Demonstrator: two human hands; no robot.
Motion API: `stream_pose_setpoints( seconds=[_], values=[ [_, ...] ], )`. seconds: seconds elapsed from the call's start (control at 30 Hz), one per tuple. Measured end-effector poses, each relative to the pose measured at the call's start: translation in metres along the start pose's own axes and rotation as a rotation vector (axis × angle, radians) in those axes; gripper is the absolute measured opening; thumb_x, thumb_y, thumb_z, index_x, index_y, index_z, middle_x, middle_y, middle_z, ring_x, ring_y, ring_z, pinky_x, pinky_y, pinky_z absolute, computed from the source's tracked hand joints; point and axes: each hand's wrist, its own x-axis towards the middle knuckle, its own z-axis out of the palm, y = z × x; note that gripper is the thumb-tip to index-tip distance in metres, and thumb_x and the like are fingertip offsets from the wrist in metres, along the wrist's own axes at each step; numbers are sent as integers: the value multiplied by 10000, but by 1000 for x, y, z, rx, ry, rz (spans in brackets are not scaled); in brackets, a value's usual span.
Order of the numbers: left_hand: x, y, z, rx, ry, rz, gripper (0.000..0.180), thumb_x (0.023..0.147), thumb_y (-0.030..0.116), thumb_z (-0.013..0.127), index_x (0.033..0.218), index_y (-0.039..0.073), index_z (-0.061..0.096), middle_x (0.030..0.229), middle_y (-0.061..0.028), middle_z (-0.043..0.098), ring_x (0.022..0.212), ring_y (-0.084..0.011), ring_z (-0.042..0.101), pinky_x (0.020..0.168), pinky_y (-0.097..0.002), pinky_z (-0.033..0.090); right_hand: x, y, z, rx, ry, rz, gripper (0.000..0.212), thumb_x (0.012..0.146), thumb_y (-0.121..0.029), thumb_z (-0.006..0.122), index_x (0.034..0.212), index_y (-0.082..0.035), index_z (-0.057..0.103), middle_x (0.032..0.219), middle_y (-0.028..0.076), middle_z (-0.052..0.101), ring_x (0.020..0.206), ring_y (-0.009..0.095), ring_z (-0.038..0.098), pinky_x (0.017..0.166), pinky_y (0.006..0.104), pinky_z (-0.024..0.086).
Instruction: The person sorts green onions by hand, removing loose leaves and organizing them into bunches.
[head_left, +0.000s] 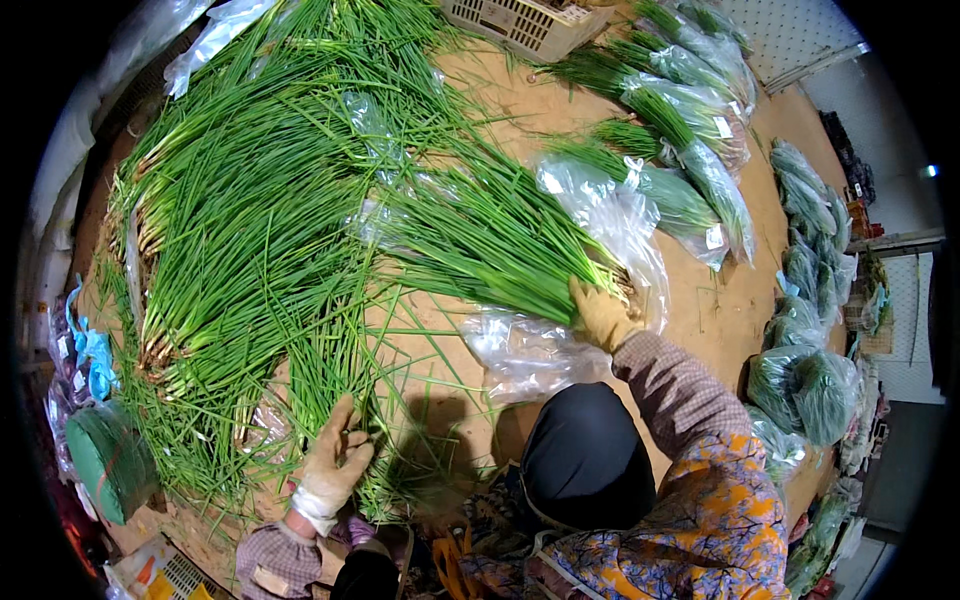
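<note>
My right hand, in a pale work glove, grips a bunch of spring onions near its root end. The bunch lies slanted over a clear plastic bag, its green tops pointing up and left. More clear plastic spreads around the roots. Lower left, my left hand, also gloved, has its fingers apart and holds nothing. Just beyond it are loose green leaves. A large heap of spring onions covers the left side, with roots mostly toward the left.
Bagged spring onions lie at the upper right, and more filled bags line the right edge. A beige plastic crate stands at the top. A green bundle sits far left. A black rounded shape hides part of the floor.
</note>
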Motion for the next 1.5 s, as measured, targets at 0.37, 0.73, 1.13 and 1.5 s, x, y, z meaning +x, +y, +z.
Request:
stream_pose_setpoints(
  seconds=[0.37, 0.73, 1.13, 1.5],
  values=[
    [-99, 69, 1, 167, 201, -139, 495, 828, 28, 525, 1294, -9, 365, 1238, -110, 476, 1007, -156, 508, 835, -265, 414, 130, -10, -40, 598, 190, 415, 292, 738, -248, 622, 910, -13, 630, 907, 213, 612, 869, 347, 580, 760, 397, 455],
    [-146, 46, -12, 330, 209, -241, 492, 812, 49, 575, 1276, 24, 414, 1121, -124, 550, 849, -141, 571, 745, -244, 460, 114, 31, -58, 742, 476, 234, 234, 781, -266, 605, 879, -56, 636, 872, 156, 613, 808, 309, 588, 685, 383, 462],
    [-126, 30, -36, 613, 113, -434, 542, 822, 111, 592, 1320, 92, 380, 1064, -126, 561, 870, -157, 571, 738, -271, 484, 3, -84, -87, 1027, -231, -830, 303, 836, -250, 581, 1092, -88, 599, 1043, 101, 607, 920, 185, 567, 830, 315, 439],
    [-139, -16, -76, 651, -68, -464, 604, 841, 340, 539, 1304, 2, 350, 1082, -195, 565, 973, -256, 567, 813, -330, 448, 76, 199, 14, 498, 301, 354, 405, 774, -201, 572, 1122, -21, 471, 990, 154, 457, 896, 263, 431, 767, 356, 332]
  ],
)
